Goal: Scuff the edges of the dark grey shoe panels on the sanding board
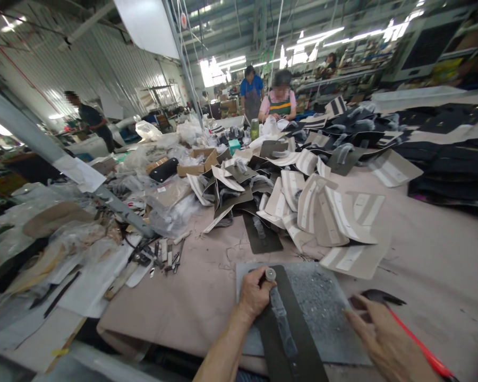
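Observation:
In the head view, my left hand [255, 292] is closed around an upright metal punch [270, 274], of which only the round top shows. Its lower end is hidden by my fingers. Beneath it lies a long dark panel [302, 329] with a plastic-wrapped strap handle [282, 323] along its middle. This panel rests on a worn grey slab [326, 302]. My right hand [386, 331], slightly blurred, hovers at the slab's right edge with fingers apart. Right beside it is a hammer with a black head and red handle [418, 339]; the hand does not appear wrapped around it.
Beyond the slab stands a heap of beige and dark panels [318, 207]. Small hand tools [169, 254] lie left, near plastic bags and a slanted metal post [99, 185]. Dark stacked pieces [454, 164] are at right. A co-worker [279, 101] sits across the table.

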`<state>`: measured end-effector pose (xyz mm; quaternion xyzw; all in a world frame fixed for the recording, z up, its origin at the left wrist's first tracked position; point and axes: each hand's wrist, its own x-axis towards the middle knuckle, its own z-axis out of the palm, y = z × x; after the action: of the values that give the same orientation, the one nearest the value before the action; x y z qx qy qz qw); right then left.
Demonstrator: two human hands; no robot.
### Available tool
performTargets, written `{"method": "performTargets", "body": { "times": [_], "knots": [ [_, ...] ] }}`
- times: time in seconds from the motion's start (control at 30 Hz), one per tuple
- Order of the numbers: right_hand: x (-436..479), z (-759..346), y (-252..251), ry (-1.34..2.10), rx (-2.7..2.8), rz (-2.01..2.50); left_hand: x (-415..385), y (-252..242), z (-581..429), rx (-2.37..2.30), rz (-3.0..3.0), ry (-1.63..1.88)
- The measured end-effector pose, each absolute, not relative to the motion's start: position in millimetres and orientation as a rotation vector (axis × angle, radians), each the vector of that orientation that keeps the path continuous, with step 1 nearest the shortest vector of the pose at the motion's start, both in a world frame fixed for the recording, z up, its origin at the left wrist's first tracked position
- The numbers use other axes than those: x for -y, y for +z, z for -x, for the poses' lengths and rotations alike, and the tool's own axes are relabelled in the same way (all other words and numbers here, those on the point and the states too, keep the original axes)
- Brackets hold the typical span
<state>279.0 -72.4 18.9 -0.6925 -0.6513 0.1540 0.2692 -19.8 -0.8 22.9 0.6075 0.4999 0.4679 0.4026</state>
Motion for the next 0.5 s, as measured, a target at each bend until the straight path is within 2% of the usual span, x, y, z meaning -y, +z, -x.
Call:
{"method": "performTargets", "body": {
  "times": [0.07,0.2,0.33,0.5],
  "knots": [
    [71.2,-208.6,38.4,0.758,1.797,1.74,0.6,24.3,19.9,-1.289,-1.419,1.234],
    [81.0,-112.9,36.9,0.93,1.983,1.653,-3.7,22.2,23.5,-1.333,-1.043,1.448],
    [81.8,-125.6,31.6,0.972,1.886,1.677,-9.6,11.3,27.0,-1.32,-0.736,1.633],
    [61.9,-146.8,105.1,0.988,1.418,1.573,-10.3,8.8,25.2,-1.384,-0.937,1.62]
  ]
}}
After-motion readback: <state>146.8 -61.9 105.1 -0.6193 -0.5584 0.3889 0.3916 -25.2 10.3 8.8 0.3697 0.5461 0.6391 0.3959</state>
